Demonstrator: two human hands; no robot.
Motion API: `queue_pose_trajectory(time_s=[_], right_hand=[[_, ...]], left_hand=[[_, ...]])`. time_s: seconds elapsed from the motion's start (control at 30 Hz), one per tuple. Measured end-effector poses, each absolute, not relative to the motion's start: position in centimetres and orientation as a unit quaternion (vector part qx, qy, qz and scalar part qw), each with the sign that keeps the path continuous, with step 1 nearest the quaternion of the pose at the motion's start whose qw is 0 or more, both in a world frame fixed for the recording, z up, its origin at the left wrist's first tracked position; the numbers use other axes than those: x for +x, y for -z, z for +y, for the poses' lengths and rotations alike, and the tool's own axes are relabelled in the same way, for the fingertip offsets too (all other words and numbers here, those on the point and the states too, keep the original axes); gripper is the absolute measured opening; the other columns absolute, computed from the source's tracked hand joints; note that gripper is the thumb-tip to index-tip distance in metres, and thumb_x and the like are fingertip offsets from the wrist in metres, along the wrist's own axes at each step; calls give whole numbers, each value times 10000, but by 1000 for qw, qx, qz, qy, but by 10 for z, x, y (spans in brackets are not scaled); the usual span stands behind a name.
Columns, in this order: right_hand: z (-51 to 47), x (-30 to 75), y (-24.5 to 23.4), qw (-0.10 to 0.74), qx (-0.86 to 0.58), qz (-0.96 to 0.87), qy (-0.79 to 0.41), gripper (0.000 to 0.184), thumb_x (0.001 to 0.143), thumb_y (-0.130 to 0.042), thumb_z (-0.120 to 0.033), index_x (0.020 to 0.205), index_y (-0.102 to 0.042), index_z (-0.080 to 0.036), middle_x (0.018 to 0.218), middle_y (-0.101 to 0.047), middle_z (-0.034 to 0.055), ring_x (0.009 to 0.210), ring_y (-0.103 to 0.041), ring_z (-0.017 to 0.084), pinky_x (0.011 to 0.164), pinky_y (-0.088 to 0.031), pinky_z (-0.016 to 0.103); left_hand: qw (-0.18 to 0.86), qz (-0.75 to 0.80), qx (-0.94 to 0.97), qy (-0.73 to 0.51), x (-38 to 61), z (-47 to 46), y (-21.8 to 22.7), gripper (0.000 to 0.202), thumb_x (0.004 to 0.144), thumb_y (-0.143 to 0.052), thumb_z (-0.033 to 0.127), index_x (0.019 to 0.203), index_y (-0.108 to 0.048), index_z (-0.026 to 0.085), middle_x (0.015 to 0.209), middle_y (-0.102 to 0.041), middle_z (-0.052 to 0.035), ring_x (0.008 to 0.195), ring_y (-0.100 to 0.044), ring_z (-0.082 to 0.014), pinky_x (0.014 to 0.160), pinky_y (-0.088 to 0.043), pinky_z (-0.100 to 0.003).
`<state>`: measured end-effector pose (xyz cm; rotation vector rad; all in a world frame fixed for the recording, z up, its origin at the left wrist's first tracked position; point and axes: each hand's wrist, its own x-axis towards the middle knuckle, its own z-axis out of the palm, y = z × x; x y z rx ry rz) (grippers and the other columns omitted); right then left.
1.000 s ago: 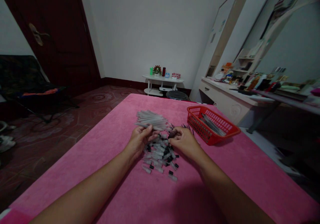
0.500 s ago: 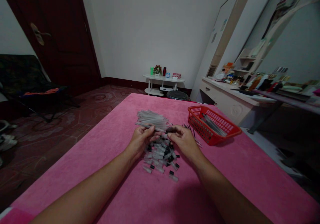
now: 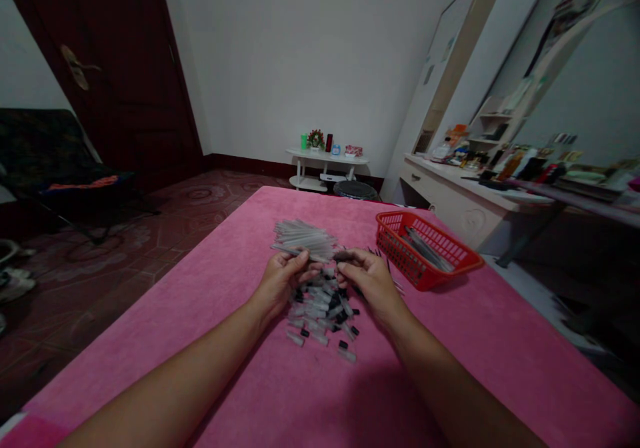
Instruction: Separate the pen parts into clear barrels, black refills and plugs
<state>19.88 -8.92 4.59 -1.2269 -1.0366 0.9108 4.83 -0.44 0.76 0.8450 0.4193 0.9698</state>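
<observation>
My left hand (image 3: pixel 284 276) is closed, thumb and fingers pinching a thin translucent tube (image 3: pixel 319 259) that points to the right. My right hand (image 3: pixel 367 273) is closed as well, with a small dark piece (image 3: pixel 343 256) at its fingertips whose kind I cannot make out. Just beyond the hands lies a pile of similar translucent tubes (image 3: pixel 304 235). Below and between the hands, a loose heap of short clear caps with black ends (image 3: pixel 317 308) spreads over the pink cloth (image 3: pixel 240 375).
A red plastic basket (image 3: pixel 425 271) holding slim tubes stands to the right. Thin dark sticks (image 3: pixel 389 261) lie between it and my right hand. A white dressing table (image 3: pixel 465 195) with bottles is at the right, a small white stand (image 3: pixel 325 157) by the wall.
My right hand has shifted slightly to the right, and the gap between its fingertips and the tube in my left hand has widened. My left hand is almost unmoved.
</observation>
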Motion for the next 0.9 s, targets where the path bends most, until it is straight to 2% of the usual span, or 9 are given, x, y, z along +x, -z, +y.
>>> queue_pose_trajectory(time_s=[0.13,0.23,0.3,0.53,0.9], right_hand=[[-88,200,-43,617,-524,-426,-404,255,629,-735,-310,784,-607,-153,636,-633,-5,562,-613,137,509,-500,232],[-87,201,-42,623,-525,-431,-387,252,625,-747,-310,769,-606,-159,631,-609,-25,519,-569,109,467,-474,210],[-87,200,-41,623,-525,-437,-381,236,630,-743,-294,764,-601,-161,618,-590,-34,502,-546,99,465,-476,211],[-87,195,-38,606,-536,-464,-362,207,649,-719,-273,771,-582,-177,643,-606,-18,580,-622,146,520,-503,242],[-86,194,-38,606,-540,-494,-312,160,672,-687,-252,760,-574,-179,685,-604,-13,584,-620,140,535,-496,240]], left_hand=[[781,198,384,-452,48,-4,-9,272,670,-772,217,852,-601,111,758,-699,-46,711,-696,-161,629,-568,-202],[781,198,382,-452,48,-4,-9,277,668,-774,219,855,-602,109,767,-703,-58,712,-696,-163,629,-568,-203],[781,197,384,-452,48,-4,-9,272,675,-769,217,860,-601,109,767,-704,-61,711,-696,-163,632,-568,-205],[780,197,381,-455,49,-4,-8,291,658,-778,206,863,-596,110,756,-699,-52,701,-695,-159,626,-567,-204],[778,206,382,-454,49,-4,-8,290,654,-779,211,858,-600,108,756,-701,-51,708,-695,-158,645,-565,-204]])
